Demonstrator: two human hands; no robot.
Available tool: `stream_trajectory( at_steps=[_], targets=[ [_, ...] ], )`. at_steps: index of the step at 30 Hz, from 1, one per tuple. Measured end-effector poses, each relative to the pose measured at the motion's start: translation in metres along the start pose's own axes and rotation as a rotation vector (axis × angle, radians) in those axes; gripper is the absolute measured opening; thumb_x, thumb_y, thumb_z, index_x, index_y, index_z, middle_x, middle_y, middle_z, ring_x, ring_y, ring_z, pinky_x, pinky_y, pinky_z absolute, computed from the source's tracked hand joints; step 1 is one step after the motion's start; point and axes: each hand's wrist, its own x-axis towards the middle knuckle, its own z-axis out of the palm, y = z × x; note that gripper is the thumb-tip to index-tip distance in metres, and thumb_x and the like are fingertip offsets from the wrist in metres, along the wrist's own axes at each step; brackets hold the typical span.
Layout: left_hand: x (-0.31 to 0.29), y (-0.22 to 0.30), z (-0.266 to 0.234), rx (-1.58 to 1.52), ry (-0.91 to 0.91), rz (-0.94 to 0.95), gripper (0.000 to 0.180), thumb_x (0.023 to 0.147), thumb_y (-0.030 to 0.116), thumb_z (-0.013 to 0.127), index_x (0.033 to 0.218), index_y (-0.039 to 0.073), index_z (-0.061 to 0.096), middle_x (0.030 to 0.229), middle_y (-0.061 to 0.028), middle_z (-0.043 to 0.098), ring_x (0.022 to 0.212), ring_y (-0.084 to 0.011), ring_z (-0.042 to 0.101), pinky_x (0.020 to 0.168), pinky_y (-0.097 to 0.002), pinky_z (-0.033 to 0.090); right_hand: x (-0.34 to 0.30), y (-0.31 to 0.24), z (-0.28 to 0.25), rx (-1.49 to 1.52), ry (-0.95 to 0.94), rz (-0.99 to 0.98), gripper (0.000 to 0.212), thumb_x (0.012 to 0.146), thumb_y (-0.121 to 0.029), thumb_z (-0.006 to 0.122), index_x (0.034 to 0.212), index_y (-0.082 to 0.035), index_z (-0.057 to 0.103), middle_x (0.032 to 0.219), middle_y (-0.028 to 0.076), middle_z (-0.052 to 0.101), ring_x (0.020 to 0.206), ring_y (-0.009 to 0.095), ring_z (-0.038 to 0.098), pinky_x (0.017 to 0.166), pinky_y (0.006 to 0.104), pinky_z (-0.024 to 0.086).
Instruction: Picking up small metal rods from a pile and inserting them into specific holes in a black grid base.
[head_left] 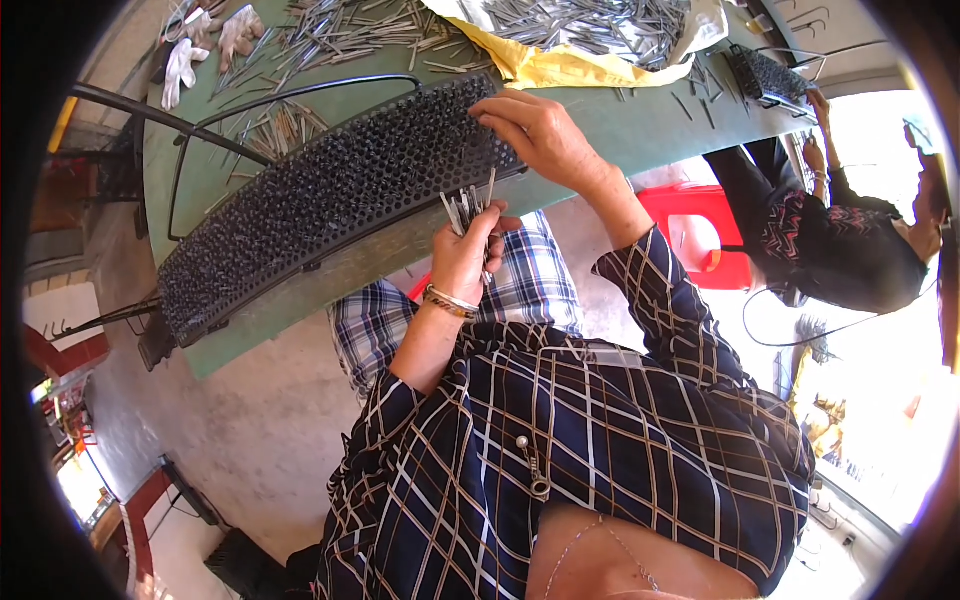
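A long, curved black panel, covered with rows of small round holes, lies tilted along the near side of the table. My left hand is closed around a bundle of thin grey strips, held just below the panel's right part. Their ends stick out above the fingers. At the panel's right end, my right hand reaches over its surface with thumb and fingers drawn together. Anything between those fingertips is too small or hidden to make out.
On the green table are heaps of loose strips and a yellow-edged sack full of them. White gloves lie far left. A black bent-rod frame crosses the left side. A co-worker works at another black panel beyond a red stool.
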Motion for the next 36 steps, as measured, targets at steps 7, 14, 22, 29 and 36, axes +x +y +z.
stream_trajectory(
  at_steps=[7, 14, 22, 29, 36],
  targets=[
    [0.000, -0.001, -0.001, -0.005, -0.025, 0.013, 0.023, 0.088, 0.022, 0.059, 0.101, 0.004, 0.060, 0.083, -0.0085, 0.065, 0.054, -0.0027, 0.042, 0.041, -0.0161, 0.029, 0.007, 0.002, -0.014, 0.001, -0.153, -0.080, 0.019, 0.084, -0.007, 0.057, 0.101, -0.003, 0.063, 0.093, 0.013, 0.063, 0.084, 0.032, 0.061, 0.072, 0.0366, 0.049],
    [0.002, -0.003, 0.000, -0.018, -0.042, 0.011, 0.022, 0.088, 0.021, 0.058, 0.101, 0.004, 0.060, 0.082, -0.0089, 0.064, 0.054, -0.0032, 0.042, 0.040, -0.0162, 0.029, 0.004, 0.009, -0.014, 0.161, -0.213, 0.002, 0.018, 0.088, -0.004, 0.053, 0.102, 0.002, 0.062, 0.092, 0.011, 0.065, 0.074, 0.017, 0.065, 0.069, 0.0290, 0.051],
    [0.001, -0.002, -0.002, -0.004, -0.031, 0.001, 0.022, 0.088, 0.021, 0.057, 0.101, 0.004, 0.060, 0.082, -0.0082, 0.064, 0.054, -0.0028, 0.042, 0.040, -0.0165, 0.029, 0.004, 0.010, -0.014, 0.157, -0.201, 0.044, 0.017, 0.089, -0.006, 0.054, 0.101, 0.003, 0.062, 0.090, 0.011, 0.065, 0.073, 0.018, 0.064, 0.068, 0.0283, 0.051],
    [0.001, 0.000, 0.001, 0.014, -0.019, -0.016, 0.022, 0.088, 0.021, 0.058, 0.101, 0.004, 0.060, 0.082, -0.0081, 0.064, 0.054, -0.0028, 0.042, 0.040, -0.0164, 0.029, -0.001, 0.007, -0.007, 0.047, -0.171, -0.026, 0.018, 0.087, -0.006, 0.056, 0.102, 0.002, 0.062, 0.094, 0.012, 0.062, 0.081, 0.025, 0.063, 0.073, 0.0330, 0.050],
    [0.002, -0.003, -0.001, 0.000, -0.040, -0.009, 0.022, 0.088, 0.021, 0.059, 0.101, 0.004, 0.060, 0.082, -0.0079, 0.064, 0.053, -0.0030, 0.041, 0.040, -0.0164, 0.028, -0.010, 0.002, 0.011, -0.011, -0.115, 0.007, 0.021, 0.084, -0.003, 0.057, 0.104, -0.002, 0.063, 0.106, 0.013, 0.057, 0.095, 0.030, 0.058, 0.080, 0.0349, 0.047]
  ],
)
